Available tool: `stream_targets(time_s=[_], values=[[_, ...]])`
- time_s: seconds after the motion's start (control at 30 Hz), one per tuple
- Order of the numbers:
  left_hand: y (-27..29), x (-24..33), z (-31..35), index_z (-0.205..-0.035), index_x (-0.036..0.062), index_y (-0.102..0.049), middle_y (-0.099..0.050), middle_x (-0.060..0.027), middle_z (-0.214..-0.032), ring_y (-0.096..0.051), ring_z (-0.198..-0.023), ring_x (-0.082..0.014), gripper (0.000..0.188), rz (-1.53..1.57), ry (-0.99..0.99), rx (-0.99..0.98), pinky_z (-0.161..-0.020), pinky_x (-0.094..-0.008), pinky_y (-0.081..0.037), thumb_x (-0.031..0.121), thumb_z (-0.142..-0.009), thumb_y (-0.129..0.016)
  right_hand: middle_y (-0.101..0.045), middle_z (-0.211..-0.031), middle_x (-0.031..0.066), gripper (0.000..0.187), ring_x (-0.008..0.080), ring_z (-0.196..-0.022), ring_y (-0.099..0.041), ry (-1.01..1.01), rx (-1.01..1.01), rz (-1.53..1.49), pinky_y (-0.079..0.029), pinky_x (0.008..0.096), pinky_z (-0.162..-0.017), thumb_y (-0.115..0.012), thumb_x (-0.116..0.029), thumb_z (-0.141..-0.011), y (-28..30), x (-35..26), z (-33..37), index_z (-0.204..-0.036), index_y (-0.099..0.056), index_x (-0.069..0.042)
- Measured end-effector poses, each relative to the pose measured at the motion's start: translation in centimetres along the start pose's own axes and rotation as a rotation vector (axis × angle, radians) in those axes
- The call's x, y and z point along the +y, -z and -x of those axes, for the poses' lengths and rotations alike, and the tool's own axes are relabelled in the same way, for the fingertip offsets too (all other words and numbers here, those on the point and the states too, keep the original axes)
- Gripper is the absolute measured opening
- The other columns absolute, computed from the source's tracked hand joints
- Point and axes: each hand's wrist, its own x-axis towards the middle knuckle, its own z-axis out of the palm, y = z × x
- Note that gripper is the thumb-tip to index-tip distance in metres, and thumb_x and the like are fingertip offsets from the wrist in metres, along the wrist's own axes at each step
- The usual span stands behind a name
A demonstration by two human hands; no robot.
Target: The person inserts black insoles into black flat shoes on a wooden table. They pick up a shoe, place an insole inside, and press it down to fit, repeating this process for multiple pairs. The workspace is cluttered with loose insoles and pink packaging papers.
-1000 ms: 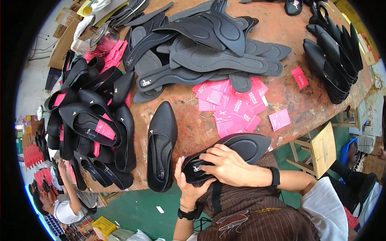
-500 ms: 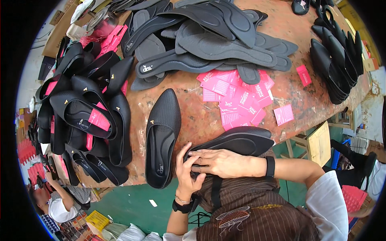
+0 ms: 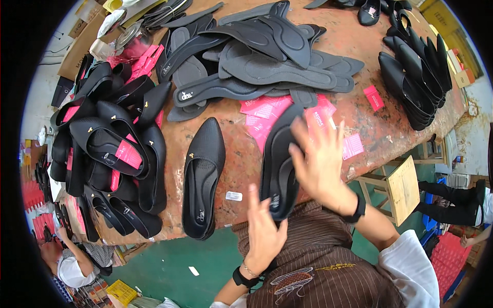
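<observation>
Looking down from the head camera, I saw the black shoe (image 3: pixel 277 159) held up over the near edge of the bench (image 3: pixel 370 108), its long axis running from near to far, pointed toe toward the pink cards (image 3: pixel 267 110) and heel toward my chest; the opening faced left, so I was seeing its side and insole. My left hand (image 3: pixel 264 233) pinched the heel end between thumb and fingers; my right hand (image 3: pixel 321 164) lay against the shoe's right flank with fingers spread wide, blurred by motion, so I could not tell whether it gripped or merely touched. That hand hid most of the shoe's right side, and the heel tip was lost behind my left fingers.

Just to the left a second pointed black flat (image 3: pixel 203 179) lay on the bench, toe to the far side, heel at the near edge; a small white tag (image 3: pixel 233 196) lay between the two shoes. A heap of black shoes with pink inserts (image 3: pixel 110 154) filled the left end; a pile of dark insoles (image 3: pixel 262 61) lay toward the far edge; a row of black shoes (image 3: pixel 413 77) stood at the right end, partly cut off by the picture's rim. A wooden stool (image 3: pixel 400 187) showed below the right corner.
</observation>
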Motion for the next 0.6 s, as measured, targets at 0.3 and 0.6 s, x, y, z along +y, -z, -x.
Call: stream_targets(time_s=[0.3, 0.6], values=[[-2.8, 4.3, -2.6, -0.119, 0.0009, -0.064, -0.058, -0.0168, -0.133, -0.067, -0.071, -0.0269, 0.045, -0.387, -0.134, -0.316, -0.06, -0.0344, -0.057, 0.024, -0.081, -0.073, -0.046, -0.138, 0.0281, 0.079, 0.0355, -0.128, -0.048, 0.014, -0.184, -0.475, -0.04, 0.0421, -0.105, -0.084, -0.02, -0.071, 1.6, 1.9, -1.0, -0.138, -0.047, 0.0], [-2.1, 3.6, -2.6, -0.095, 0.0028, -0.073, -0.069, -0.0156, -0.109, -0.067, -0.064, -0.0243, 0.028, -0.311, -0.099, -0.457, -0.058, -0.0345, -0.055, 0.014, -0.069, -0.069, -0.06, -0.121, 0.0177, 0.019, 0.0413, -0.117, -0.059, 0.251, -0.328, -0.545, -0.032, 0.0595, -0.112, -0.069, 0.006, -0.067, 3.6, 1.0, 1.1, -0.08, -0.057, -0.003]])
